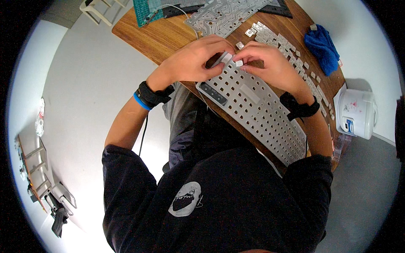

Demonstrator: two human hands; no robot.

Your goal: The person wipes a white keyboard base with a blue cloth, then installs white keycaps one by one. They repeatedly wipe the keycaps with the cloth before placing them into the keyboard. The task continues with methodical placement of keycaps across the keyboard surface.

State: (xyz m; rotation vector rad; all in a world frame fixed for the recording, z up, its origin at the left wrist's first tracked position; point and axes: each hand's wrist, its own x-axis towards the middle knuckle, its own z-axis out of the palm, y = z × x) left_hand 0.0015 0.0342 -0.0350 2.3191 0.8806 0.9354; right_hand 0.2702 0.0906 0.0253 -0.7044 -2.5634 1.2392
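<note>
A light grey keyboard frame [257,107] with rows of square holes lies slanted along the table's near edge, partly over my lap. My left hand [198,59] is closed around its far left end, thumb on the face and fingers curled over the far edge. A long white keycap [227,57] sits there beside the fingertips. My right hand [270,63] pinches a small white keycap [239,63] between thumb and forefinger, just above the holes at that same end. Another long, pale bar-shaped key [249,93] sits mid-frame, near a dark button panel [213,93].
Many loose white keycaps [306,69] spread across the wooden table [143,36] beyond the frame. Behind them lie a clear circuit sheet [223,19] and a green cutting mat [147,14]. A blue cloth [321,48] rests on the right, near a white rice cooker [356,111].
</note>
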